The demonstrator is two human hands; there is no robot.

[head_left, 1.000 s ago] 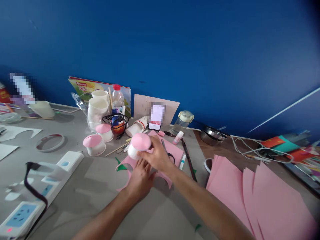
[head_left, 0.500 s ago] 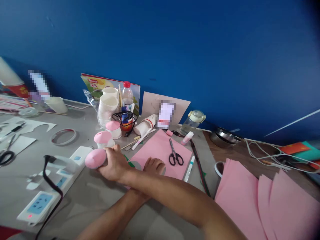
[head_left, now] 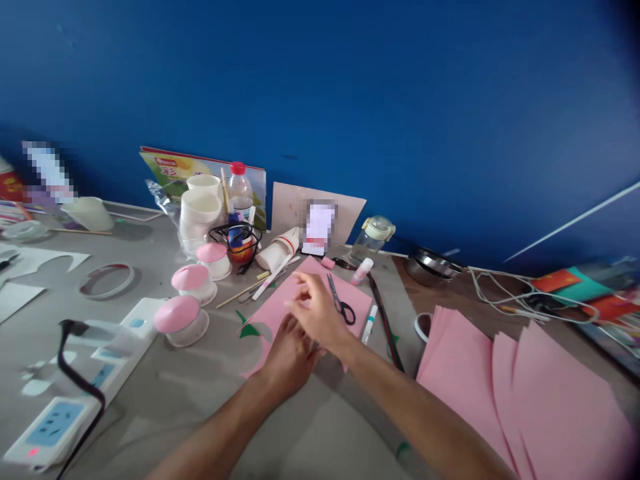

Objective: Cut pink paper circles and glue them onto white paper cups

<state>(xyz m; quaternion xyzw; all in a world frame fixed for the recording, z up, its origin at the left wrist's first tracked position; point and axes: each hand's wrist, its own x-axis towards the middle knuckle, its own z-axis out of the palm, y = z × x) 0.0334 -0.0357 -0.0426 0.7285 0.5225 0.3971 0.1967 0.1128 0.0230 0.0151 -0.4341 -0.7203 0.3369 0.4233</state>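
My left hand (head_left: 293, 355) lies on the cut pink paper sheet (head_left: 280, 300), palm down, fingers flat and partly covered by my other hand. Just over it is my right hand (head_left: 320, 310), empty, with its fingers bent and apart. To the left stand three white paper cups with pink cone tops: a near one (head_left: 177, 317), a middle one (head_left: 193, 279) and a far one (head_left: 213, 257). Black-handled scissors (head_left: 343, 303) rest on the pink sheet beside my right hand.
A white power strip (head_left: 83, 400) with a black cord lies at the left. Stacked paper cups (head_left: 200, 213), a bottle (head_left: 240, 190) and a phone (head_left: 319, 227) stand at the back. A glue stick (head_left: 362, 271), a marker (head_left: 369, 325) and pink sheets (head_left: 465, 373) are to the right.
My right hand carried the pink-topped cup left, set it in front of the other two and let go. It has come back over my left hand, which stayed on the paper.
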